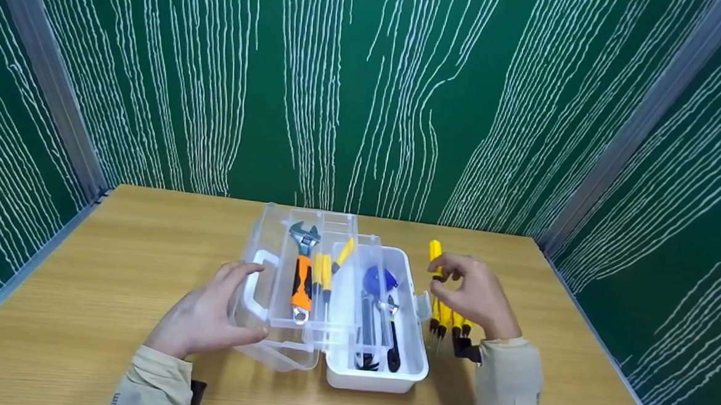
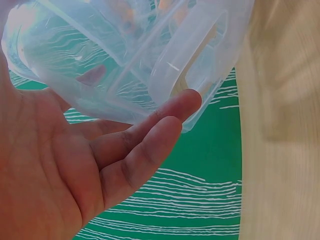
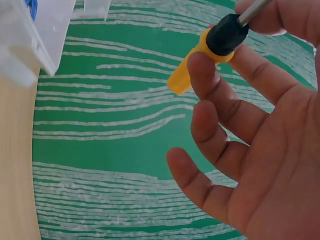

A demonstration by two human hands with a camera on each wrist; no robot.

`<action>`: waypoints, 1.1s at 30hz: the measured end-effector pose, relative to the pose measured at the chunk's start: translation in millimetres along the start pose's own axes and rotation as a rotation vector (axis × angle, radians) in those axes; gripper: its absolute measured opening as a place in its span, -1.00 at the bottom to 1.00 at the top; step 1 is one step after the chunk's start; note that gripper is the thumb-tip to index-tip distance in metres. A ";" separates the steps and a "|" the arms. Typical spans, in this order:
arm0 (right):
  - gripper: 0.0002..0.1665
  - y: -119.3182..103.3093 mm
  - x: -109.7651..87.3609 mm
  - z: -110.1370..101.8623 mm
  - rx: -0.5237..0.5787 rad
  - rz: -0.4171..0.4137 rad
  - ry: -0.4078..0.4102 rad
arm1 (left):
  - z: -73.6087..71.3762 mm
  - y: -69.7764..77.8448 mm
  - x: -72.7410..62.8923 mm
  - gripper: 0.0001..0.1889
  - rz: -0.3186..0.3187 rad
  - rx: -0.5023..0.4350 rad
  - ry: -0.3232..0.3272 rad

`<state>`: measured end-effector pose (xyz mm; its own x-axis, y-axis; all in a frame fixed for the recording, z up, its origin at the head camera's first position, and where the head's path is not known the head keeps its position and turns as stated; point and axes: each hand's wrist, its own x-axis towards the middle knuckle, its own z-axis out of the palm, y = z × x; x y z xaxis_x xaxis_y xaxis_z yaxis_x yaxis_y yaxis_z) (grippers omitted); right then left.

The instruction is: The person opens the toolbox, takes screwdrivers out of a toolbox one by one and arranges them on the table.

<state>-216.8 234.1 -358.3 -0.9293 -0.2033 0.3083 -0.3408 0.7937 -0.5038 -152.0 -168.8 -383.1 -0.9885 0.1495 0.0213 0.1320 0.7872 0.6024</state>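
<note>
My left hand (image 1: 203,318) holds the end of a clear toolbox lid (image 2: 125,95), fingers by its white carry handle (image 1: 262,284) and thumb at the near edge. The lid stands open to the left of a white toolbox (image 1: 377,381). To the right of the box, my right hand (image 1: 476,295) pinches a screwdriver (image 3: 227,35) with a yellow handle and black collar. Its metal shaft runs up past the fingertips in the right wrist view, while the other fingers curl loosely. Several yellow-handled screwdrivers (image 1: 444,318) lie on the table beneath this hand.
Within the clear plastic part show an orange adjustable wrench (image 1: 302,280) and yellow-handled tools (image 1: 326,273). A round blue item (image 1: 380,280) and a black-handled tool (image 1: 393,349) lie in the box. A clear latch (image 1: 423,306) juts from its right side. Green walls (image 1: 384,105) enclose the wooden table (image 1: 168,229).
</note>
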 end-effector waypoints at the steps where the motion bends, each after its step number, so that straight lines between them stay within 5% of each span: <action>1: -0.80 2.3 -0.6 -2.1 -0.004 0.015 -0.001 | 0.1 0.0 0.1 0.02 0.000 0.000 -0.001; 10: -0.78 25.8 -3.8 -14.9 -0.013 0.116 -0.013 | -0.7 -0.5 -1.5 -0.05 0.078 0.015 0.031; 33: -0.70 100.2 -8.5 -21.4 0.026 0.339 -0.130 | 0.1 -1.1 -2.1 -0.03 0.029 0.017 0.022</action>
<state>-240.0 327.6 -394.1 -0.9999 -0.0037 0.0162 -0.0124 0.8143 -0.5803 -150.1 -169.8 -383.9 -0.9857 0.1591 0.0558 0.1613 0.7931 0.5874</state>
